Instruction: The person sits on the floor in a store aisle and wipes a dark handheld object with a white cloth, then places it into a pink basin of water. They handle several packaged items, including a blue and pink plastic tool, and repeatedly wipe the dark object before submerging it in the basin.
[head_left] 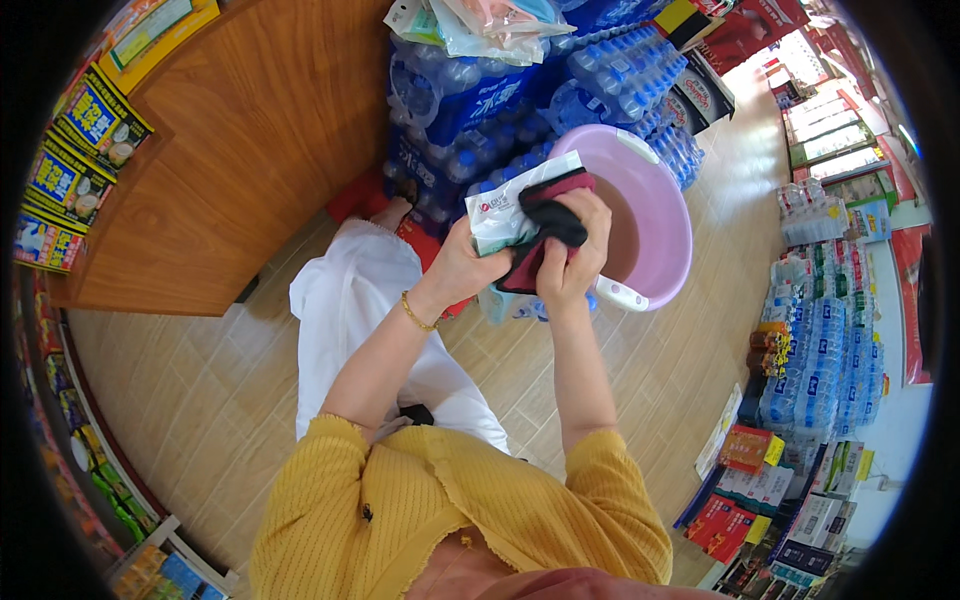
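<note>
In front of me, both hands are close together above the floor, next to a lilac basin. My left hand is closed on a shiny white plastic packet with small printing. My right hand grips a folded cloth, black with dark red, and presses it against the packet. Part of the cloth also hangs down by my left thumb. The fingers under the packet are hidden. The basin has white handles and holds brownish water.
Shrink-wrapped packs of bottled water are stacked ahead, with plastic bags on top. A wooden counter stands at the left. More bottles and boxes line the right side. Tiled floor lies below.
</note>
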